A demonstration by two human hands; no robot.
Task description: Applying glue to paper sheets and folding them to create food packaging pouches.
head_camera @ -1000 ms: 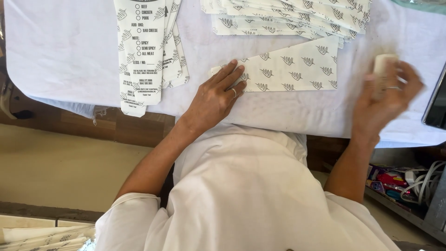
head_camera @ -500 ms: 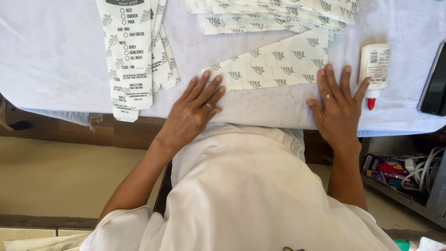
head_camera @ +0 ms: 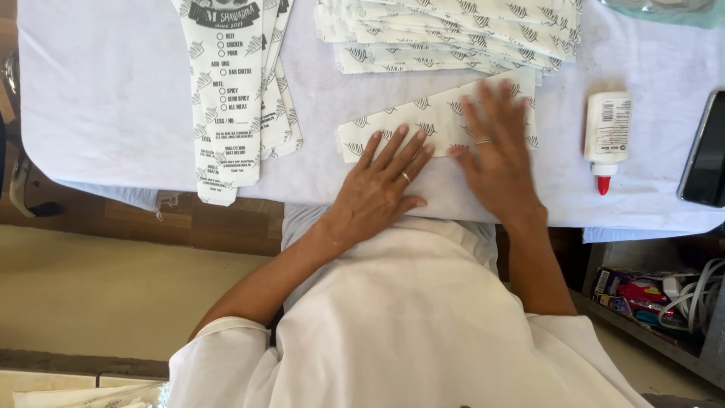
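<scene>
Both hands flat, fingers spread, gripping nothing: left hand (head_camera: 381,189) and right hand (head_camera: 495,155) press the folded printed paper sleeve (head_camera: 430,121) near the counter's (head_camera: 113,98) front edge. Glue bottle (head_camera: 606,138) lies right of the sleeve, a phone (head_camera: 704,151) beyond it; bare white cover left of the sleeve, up to the flat sleeve pile (head_camera: 234,91). Sleeve stack (head_camera: 445,34) sits just behind.

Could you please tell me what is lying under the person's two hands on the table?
Both the left hand and right hand lie flat on a folded printed paper sleeve, which rests on the white table cover. The part beneath the palms is covered.
</scene>
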